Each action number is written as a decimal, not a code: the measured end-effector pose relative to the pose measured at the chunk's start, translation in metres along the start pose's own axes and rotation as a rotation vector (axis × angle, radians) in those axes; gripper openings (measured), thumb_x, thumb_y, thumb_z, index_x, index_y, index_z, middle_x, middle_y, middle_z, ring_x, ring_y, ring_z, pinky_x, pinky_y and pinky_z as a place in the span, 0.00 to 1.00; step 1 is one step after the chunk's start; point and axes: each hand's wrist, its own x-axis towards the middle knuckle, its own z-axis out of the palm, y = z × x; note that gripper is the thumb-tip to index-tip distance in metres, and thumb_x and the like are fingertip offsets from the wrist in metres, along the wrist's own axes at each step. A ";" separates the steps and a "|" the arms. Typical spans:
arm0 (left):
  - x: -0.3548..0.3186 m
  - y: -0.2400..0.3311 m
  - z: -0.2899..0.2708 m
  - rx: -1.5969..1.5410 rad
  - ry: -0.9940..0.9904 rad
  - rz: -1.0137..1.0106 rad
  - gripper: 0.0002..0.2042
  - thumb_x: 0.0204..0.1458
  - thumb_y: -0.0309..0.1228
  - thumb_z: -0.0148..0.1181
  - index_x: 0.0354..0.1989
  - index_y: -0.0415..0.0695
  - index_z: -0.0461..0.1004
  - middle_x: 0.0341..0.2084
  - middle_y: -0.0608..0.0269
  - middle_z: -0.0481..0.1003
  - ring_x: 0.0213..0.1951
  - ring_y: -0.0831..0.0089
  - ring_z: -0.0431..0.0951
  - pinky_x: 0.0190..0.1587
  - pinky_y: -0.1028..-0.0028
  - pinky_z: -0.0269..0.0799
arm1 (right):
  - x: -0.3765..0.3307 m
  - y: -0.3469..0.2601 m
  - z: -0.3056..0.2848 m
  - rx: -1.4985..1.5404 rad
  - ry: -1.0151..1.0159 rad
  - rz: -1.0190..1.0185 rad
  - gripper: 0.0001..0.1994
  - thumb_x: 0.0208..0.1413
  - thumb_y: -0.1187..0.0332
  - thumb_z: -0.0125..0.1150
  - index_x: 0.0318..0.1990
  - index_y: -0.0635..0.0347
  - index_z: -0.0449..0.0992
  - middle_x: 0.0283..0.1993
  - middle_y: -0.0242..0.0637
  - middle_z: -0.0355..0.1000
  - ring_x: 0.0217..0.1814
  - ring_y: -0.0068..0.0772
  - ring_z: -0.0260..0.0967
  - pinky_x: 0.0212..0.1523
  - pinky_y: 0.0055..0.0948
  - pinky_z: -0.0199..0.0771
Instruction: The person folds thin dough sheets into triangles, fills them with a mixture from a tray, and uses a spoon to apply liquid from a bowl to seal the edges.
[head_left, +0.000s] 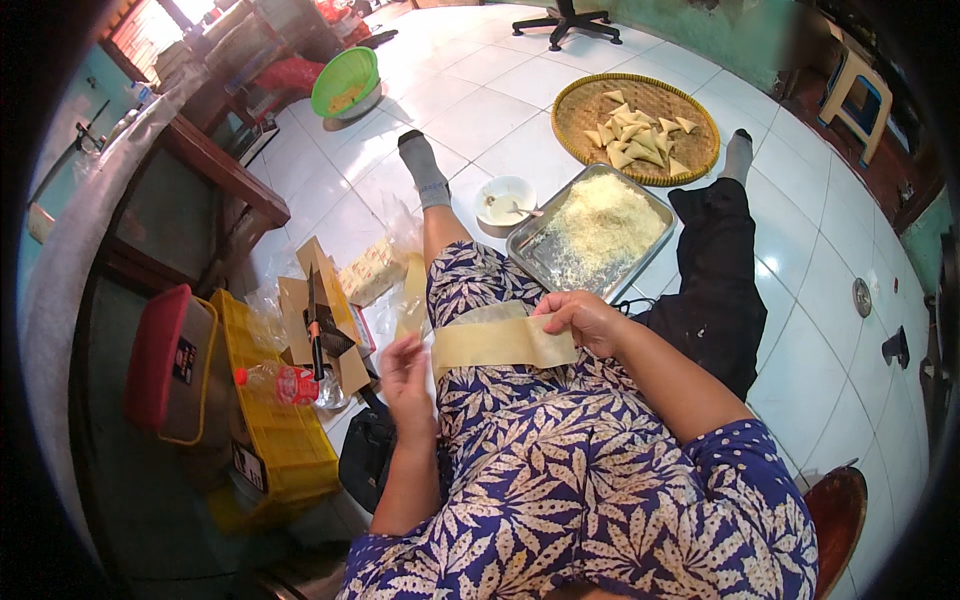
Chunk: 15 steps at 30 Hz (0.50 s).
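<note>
The glossy white tiled floor [500, 110] spreads out ahead, and the person sits on it with legs stretched forward, a blue dress with a pale leaf print over the lap. At the left stands a dark wooden table [215, 165] with a flat top and straight legs. Below it, a yellow plastic crate [280, 430] with a slatted side sits next to a box with a red lid [160, 355], and a clear plastic bottle [290, 385] with a red cap lies on the crate.

Farther out on the floor lies a round woven tray [700, 150], its flat basketwork holding a heap of pale folded triangles [635, 130]. Just nearer is a rectangular metal tray [540, 255], shiny and shallow, filled with a fluffy mound of white shreds. Just left of it sits a small white bowl [505, 200] with a spoon resting in it. A green plastic bowl [345, 82] stands far off at the upper left.

Over the lap hangs a thin, smooth, cream-coloured strip of pastry [500, 342], long and rectangular. The right hand [585, 318] pinches its right end between thumb and fingers. The left hand [405, 372] is partly open, fingers loosely curled, holding nothing, just beside the strip's left end.
</note>
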 end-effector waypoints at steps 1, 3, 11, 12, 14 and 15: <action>-0.006 0.007 0.017 -0.088 -0.137 -0.099 0.11 0.51 0.21 0.51 0.45 0.39 0.66 0.40 0.62 0.70 0.42 0.75 0.69 0.48 0.76 0.64 | -0.001 0.000 0.004 -0.013 0.010 0.006 0.12 0.39 0.80 0.53 0.36 0.63 0.71 0.31 0.34 0.71 0.30 0.26 0.71 0.32 0.25 0.73; -0.016 0.015 0.048 -0.155 -0.356 -0.235 0.11 0.51 0.21 0.51 0.43 0.38 0.67 0.39 0.62 0.70 0.42 0.76 0.69 0.47 0.77 0.64 | -0.007 -0.002 0.015 -0.015 -0.018 -0.026 0.12 0.44 0.75 0.53 0.39 0.63 0.71 0.34 0.35 0.71 0.32 0.26 0.71 0.34 0.25 0.73; -0.009 0.025 0.073 -0.329 -0.354 -0.306 0.07 0.53 0.23 0.50 0.39 0.39 0.66 0.36 0.62 0.69 0.40 0.74 0.70 0.49 0.74 0.66 | -0.035 -0.011 0.046 0.200 -0.078 -0.309 0.14 0.57 0.65 0.46 0.44 0.65 0.68 0.39 0.36 0.70 0.40 0.26 0.69 0.43 0.25 0.68; -0.006 0.028 0.073 -0.357 -0.355 -0.318 0.06 0.53 0.24 0.50 0.39 0.39 0.66 0.36 0.62 0.69 0.40 0.75 0.70 0.49 0.74 0.66 | -0.035 -0.010 0.047 0.193 -0.085 -0.361 0.14 0.57 0.64 0.45 0.44 0.65 0.69 0.39 0.35 0.70 0.41 0.25 0.68 0.44 0.24 0.67; -0.005 0.036 0.075 -0.408 -0.357 -0.351 0.06 0.53 0.25 0.50 0.39 0.40 0.66 0.36 0.63 0.69 0.40 0.75 0.71 0.48 0.73 0.66 | -0.035 -0.007 0.053 -0.018 -0.049 -0.453 0.13 0.56 0.65 0.47 0.43 0.64 0.70 0.37 0.34 0.69 0.39 0.24 0.66 0.42 0.24 0.65; -0.005 0.038 0.075 -0.396 -0.367 -0.348 0.06 0.54 0.27 0.50 0.38 0.41 0.66 0.34 0.64 0.69 0.39 0.76 0.70 0.47 0.73 0.66 | -0.034 -0.007 0.056 -0.124 -0.031 -0.498 0.13 0.56 0.65 0.48 0.42 0.64 0.71 0.36 0.33 0.69 0.38 0.24 0.65 0.41 0.24 0.64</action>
